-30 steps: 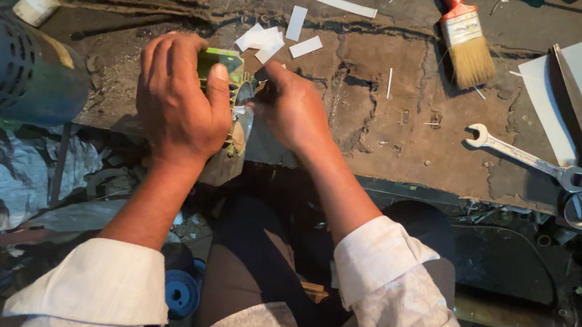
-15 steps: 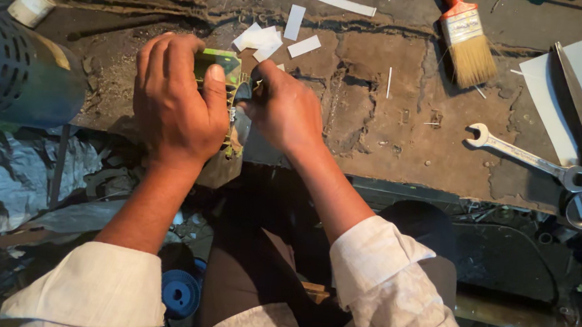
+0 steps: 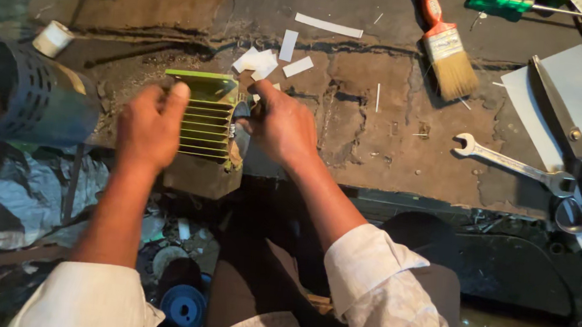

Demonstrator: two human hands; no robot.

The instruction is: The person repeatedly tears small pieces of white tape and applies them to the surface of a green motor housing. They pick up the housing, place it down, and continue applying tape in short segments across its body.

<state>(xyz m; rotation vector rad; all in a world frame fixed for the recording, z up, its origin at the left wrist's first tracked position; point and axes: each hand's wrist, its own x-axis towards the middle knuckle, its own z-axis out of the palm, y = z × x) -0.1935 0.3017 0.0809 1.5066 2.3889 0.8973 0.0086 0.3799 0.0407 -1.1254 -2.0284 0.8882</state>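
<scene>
A worn, cracked workbench fills most of the view. At its left edge lies a dark blue perforated metal cylinder, on its side. At the right edge a pale sheet of card lies flat, with a large pair of scissors resting across it. In the middle of the bench's near edge stands a green ribbed block with rows of horizontal fins, partly overhanging the edge. The left hand grasps the block's left side, fingers spread over the fins. The right hand is pinched closed at the block's right side, on something too small to make out. A paintbrush with an orange handle and pale bristles lies at the upper right, and below it a spanner. A green-handled screwdriver sits along the top edge. Several small white paper strips are scattered just beyond the block. A small roll of white tape lies above the cylinder.
</scene>
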